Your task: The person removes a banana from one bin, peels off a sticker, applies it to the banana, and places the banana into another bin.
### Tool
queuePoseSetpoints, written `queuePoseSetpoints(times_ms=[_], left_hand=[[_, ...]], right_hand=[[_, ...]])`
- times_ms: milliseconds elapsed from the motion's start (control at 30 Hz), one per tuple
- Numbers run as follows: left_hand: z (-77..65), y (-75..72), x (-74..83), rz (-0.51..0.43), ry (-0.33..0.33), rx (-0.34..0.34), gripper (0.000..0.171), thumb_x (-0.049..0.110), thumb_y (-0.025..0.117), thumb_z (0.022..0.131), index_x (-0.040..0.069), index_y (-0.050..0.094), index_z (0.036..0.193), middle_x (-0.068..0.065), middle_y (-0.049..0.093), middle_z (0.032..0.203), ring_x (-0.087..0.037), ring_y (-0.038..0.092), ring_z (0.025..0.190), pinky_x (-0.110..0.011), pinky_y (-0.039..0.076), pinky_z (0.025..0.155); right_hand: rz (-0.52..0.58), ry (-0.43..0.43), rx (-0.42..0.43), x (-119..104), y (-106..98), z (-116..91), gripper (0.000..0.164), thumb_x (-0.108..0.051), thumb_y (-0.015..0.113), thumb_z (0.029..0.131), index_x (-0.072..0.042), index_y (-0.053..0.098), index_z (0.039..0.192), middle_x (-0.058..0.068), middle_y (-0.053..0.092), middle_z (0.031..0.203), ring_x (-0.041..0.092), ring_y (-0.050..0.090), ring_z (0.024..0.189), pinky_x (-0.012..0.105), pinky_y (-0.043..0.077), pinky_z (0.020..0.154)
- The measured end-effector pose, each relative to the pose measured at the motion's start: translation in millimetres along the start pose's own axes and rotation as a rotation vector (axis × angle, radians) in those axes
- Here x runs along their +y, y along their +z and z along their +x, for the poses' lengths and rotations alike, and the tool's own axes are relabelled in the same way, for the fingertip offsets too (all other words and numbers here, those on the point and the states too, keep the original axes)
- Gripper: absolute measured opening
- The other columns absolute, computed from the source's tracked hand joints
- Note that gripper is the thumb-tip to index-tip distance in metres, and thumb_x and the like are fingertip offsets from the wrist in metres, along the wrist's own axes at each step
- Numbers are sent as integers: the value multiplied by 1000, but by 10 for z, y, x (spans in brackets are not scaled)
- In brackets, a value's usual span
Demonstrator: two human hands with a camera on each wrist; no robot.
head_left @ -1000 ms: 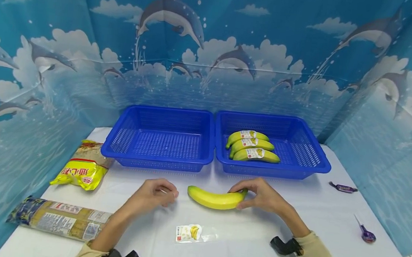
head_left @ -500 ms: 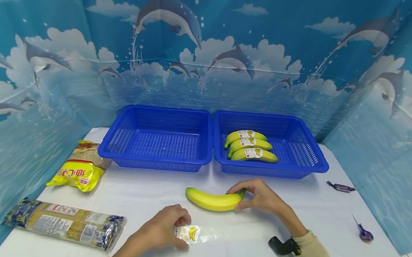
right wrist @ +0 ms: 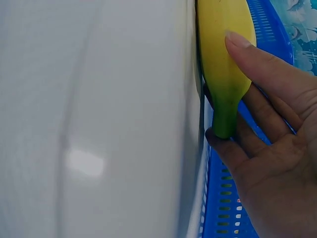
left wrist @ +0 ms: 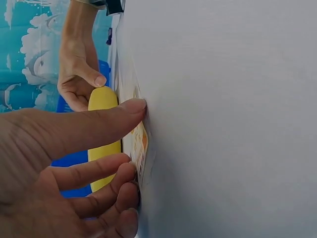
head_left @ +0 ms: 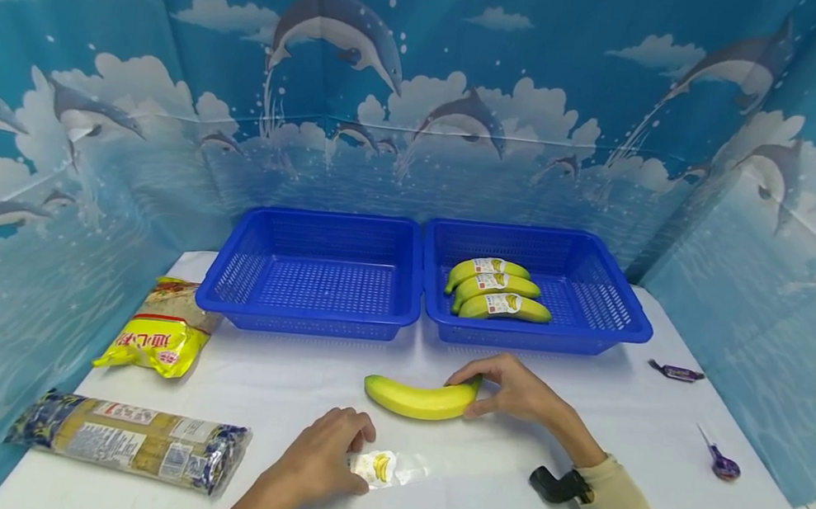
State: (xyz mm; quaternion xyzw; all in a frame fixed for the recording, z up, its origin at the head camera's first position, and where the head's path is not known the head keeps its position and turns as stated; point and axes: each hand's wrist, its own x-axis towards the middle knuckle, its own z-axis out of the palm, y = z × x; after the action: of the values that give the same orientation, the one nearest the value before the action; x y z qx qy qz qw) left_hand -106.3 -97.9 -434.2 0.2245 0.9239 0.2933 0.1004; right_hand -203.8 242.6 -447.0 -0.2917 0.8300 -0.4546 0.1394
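A yellow banana (head_left: pixel 418 401) with green tips lies on the white table, without a label. My right hand (head_left: pixel 513 390) grips its stem end; in the right wrist view the thumb lies along the banana (right wrist: pixel 223 49) and the fingers are behind it. Nearer the front edge is a clear plastic strip bearing a printed banana label (head_left: pixel 381 467). My left hand (head_left: pixel 327 457) holds the label end, thumb at one edge and fingers at the other. In the left wrist view the label (left wrist: pixel 141 141) sits between thumb and fingertips, partly hidden.
Behind stand two blue baskets; the right basket (head_left: pixel 596 307) holds several labelled bananas (head_left: pixel 497 289), while nothing lies in the left basket (head_left: pixel 305 310). A yellow snack bag (head_left: pixel 159 336) and a long noodle pack (head_left: pixel 127 439) lie left; a wrapped candy (head_left: pixel 678 372) and lollipop (head_left: pixel 725 466) lie right.
My left hand has moved from beside the banana's left tip down to the label strip and taken hold of its end. The right hand stays on the banana.
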Motion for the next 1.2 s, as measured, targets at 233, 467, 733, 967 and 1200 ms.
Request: queuePoseSetpoints(times_ms=[233,467,733,967,1200], left_hand=[[7,-14,6,-44,-16,-23,43,11,99,66,17,65,92,8,54,87,-7,47,84,-29,45,72],[7,4,47,-36,2,-27,44,10,98,65,18,64,91,8,50,91,-9,44,89,-30,48,79],[19,54,24,-121,30,-59,47,6,96,70,20,61,98,9,55,89,-8,47,85,-30,45,76],[161,115,-75,-287,147,-121,30,8,94,81,15,72,100,9,63,84,-7,55,80,-25,49,73],[240,-13,81,-455,202,-170,6,9,87,91,12,83,90,10,73,79,-1,60,72,-21,53,66]], right_hand=[[-17,-14,-19,-4,-19,0,46,-8,95,81,-6,79,125,6,79,125,32,69,125,55,46,118],[6,-23,-37,-18,-56,-26,49,-7,93,83,-2,76,129,11,76,130,39,65,130,57,43,119],[18,-67,-27,-109,-169,-74,54,-7,91,86,5,70,134,22,69,140,44,59,138,57,43,118],[19,-163,-15,-372,-216,-133,49,2,86,88,-4,72,135,22,69,139,28,63,136,46,48,117],[-59,-258,-128,-742,-77,-100,37,-14,83,96,-7,75,132,8,76,131,22,70,126,50,56,109]])
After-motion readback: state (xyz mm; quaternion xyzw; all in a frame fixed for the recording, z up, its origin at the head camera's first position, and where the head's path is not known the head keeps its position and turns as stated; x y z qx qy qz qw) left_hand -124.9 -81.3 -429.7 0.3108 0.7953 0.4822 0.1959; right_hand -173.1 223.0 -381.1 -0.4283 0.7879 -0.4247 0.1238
